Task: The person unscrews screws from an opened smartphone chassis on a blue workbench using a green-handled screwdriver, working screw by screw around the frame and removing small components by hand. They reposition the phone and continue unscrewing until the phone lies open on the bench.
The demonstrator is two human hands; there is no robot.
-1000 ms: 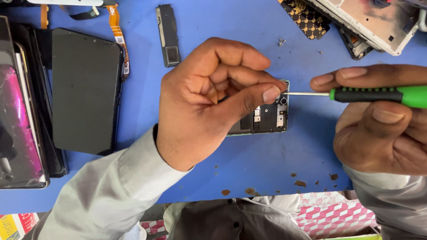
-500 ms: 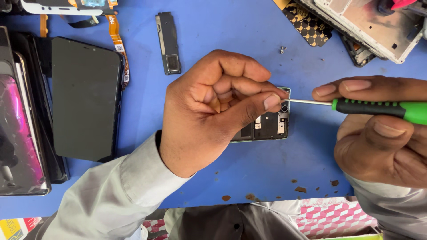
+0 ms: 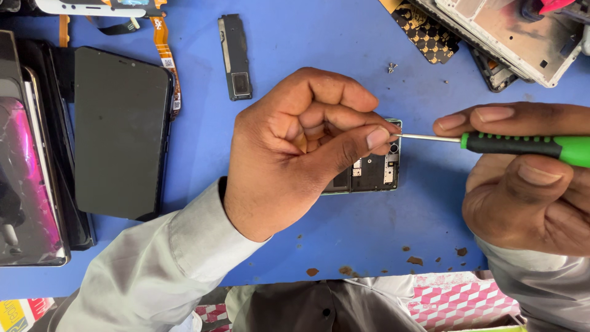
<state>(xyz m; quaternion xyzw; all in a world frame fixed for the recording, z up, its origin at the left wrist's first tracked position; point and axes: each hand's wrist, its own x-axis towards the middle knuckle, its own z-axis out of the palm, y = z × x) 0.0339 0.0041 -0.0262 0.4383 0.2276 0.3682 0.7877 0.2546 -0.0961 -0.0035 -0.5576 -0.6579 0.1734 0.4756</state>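
Head view: left hand (image 3: 295, 154), fingers curled, pins an opened dark phone chassis (image 3: 375, 172) to the blue table (image 3: 307, 55); right hand (image 3: 528, 178) pinches a green-handled screwdriver (image 3: 522, 144), best kept square to the screw.

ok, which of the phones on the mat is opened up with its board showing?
The small phone under the left hand, where the screwdriver tip touches. The black phone at left lies closed, dark screen up.
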